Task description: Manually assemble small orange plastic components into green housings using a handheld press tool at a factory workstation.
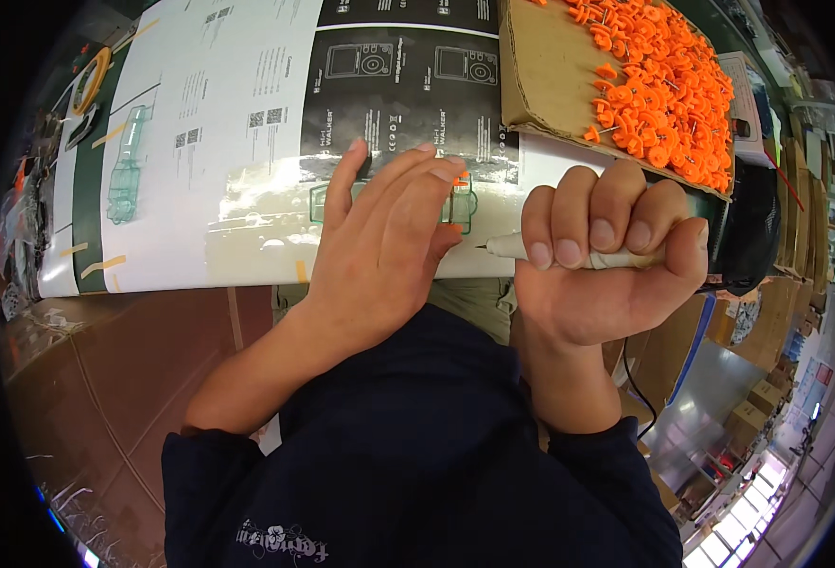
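Gripping white tool (569, 254), right hand (606, 265) fingers clamped | left hand (389, 237) fingers together, hiding green part (463, 204)

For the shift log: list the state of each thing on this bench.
Left hand: open, flat on the printed sheet.
Right hand: fist closed on white pen-like tool, tip pointing left.
Printed sheet: laid flat, glossy, edges taped down.
Cardboard box: open, full of orange pins.
Tape roll: lying flat, far left.
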`<state>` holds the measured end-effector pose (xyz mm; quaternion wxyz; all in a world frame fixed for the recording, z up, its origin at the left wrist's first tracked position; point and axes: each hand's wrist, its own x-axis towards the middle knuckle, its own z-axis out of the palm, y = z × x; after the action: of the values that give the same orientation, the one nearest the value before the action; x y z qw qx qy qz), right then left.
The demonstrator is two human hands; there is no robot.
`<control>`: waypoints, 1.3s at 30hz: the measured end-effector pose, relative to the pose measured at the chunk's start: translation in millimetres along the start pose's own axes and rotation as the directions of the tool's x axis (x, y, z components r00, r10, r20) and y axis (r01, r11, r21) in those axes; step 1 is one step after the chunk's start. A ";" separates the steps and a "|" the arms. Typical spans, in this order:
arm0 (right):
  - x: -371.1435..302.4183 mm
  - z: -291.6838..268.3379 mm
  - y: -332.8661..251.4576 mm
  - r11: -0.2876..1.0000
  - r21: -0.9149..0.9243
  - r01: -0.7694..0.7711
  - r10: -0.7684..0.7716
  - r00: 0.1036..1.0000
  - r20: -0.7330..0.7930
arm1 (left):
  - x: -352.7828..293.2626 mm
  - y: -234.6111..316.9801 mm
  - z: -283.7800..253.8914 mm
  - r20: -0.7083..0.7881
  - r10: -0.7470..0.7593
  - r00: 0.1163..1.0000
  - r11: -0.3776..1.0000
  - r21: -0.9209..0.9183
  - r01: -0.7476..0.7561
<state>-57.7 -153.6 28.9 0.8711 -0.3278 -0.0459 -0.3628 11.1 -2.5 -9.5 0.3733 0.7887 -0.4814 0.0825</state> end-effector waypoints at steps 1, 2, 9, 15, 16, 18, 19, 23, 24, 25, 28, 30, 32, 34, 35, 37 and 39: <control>-0.8 -1.3 0.7 1.000 -0.006 -0.008 0.008 1.000 -0.014 | 0.2 0.3 0.4 0.018 -0.017 1.000 1.000 0.001 0.017; -1.7 -2.7 1.3 1.000 -0.011 -0.016 0.016 0.999 -0.028 | 0.1 0.7 0.7 0.037 -0.035 0.999 0.999 0.002 0.035; -3.6 -11.2 8.4 0.997 -0.057 -0.046 0.044 0.998 -0.044 | -0.5 -3.8 5.3 0.012 -0.002 1.000 1.000 0.010 0.002; 8.6 -10.0 17.0 0.995 -0.097 -0.019 0.013 0.998 -0.063 | 4.4 -2.7 -3.1 0.087 -0.050 0.995 0.998 -0.023 0.052; 10.8 -8.8 18.4 0.993 -0.115 -0.021 0.014 0.998 -0.058 | 3.7 -3.8 -1.7 0.068 -0.041 0.997 0.999 -0.029 0.043; 14.2 -7.0 21.8 0.988 -0.151 -0.023 0.016 0.999 -0.048 | 3.4 -5.9 -0.1 0.028 -0.023 0.999 0.999 -0.043 0.024; 14.5 -7.5 24.0 0.988 -0.151 -0.025 0.018 0.999 -0.047 | 3.4 -6.2 0.0 0.027 -0.025 0.999 0.999 -0.043 0.026; 12.2 -10.7 34.1 0.980 -0.193 0.052 -0.052 0.999 0.003 | 3.9 -7.2 -0.8 0.037 0.002 0.999 0.999 -0.053 0.000; 12.7 -10.4 34.7 0.980 -0.190 0.049 -0.049 0.999 0.004 | 3.7 -7.8 -1.4 0.036 -0.001 0.999 0.999 -0.050 0.003; 13.2 -10.4 34.2 0.981 -0.186 0.054 -0.055 0.998 0.001 | 3.9 -7.9 -1.6 0.037 -0.004 0.999 0.999 -0.049 0.006; 15.2 -9.7 32.5 0.982 -0.177 0.071 -0.074 0.997 -0.009 | 4.7 -8.4 -2.0 0.038 -0.011 0.999 0.999 -0.050 0.013; 16.6 -8.8 33.2 0.981 -0.191 0.048 -0.052 0.998 -0.018 | 6.7 -8.0 -3.1 0.049 -0.014 0.999 0.998 -0.055 0.017; 18.8 -7.3 35.9 0.978 -0.209 -0.001 -0.007 0.999 -0.035 | 9.5 -8.0 -6.2 0.069 -0.023 0.997 0.998 -0.056 0.027; 19.7 -6.0 36.4 0.976 -0.215 -0.029 0.020 0.999 -0.043 | 9.5 -8.7 -7.1 0.078 -0.032 0.996 0.998 -0.054 0.036; 19.8 -5.4 35.6 0.973 -0.227 -0.032 0.024 0.999 -0.035 | 9.1 -9.2 -7.6 0.071 -0.033 0.997 0.998 -0.058 0.037; 19.9 -4.7 33.4 0.967 -0.251 -0.036 0.032 0.999 -0.021 | 8.5 -10.1 -8.1 0.057 -0.035 0.998 0.997 -0.067 0.039; 21.2 -4.0 32.8 0.963 -0.268 -0.041 0.038 0.999 -0.016 | 8.6 -10.3 -8.4 0.050 -0.037 0.998 0.996 -0.076 0.041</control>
<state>-21.1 -151.6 14.9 0.8260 -0.4415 0.0148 -0.3502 26.0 -0.2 -4.5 0.3934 0.7848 -0.4775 0.0373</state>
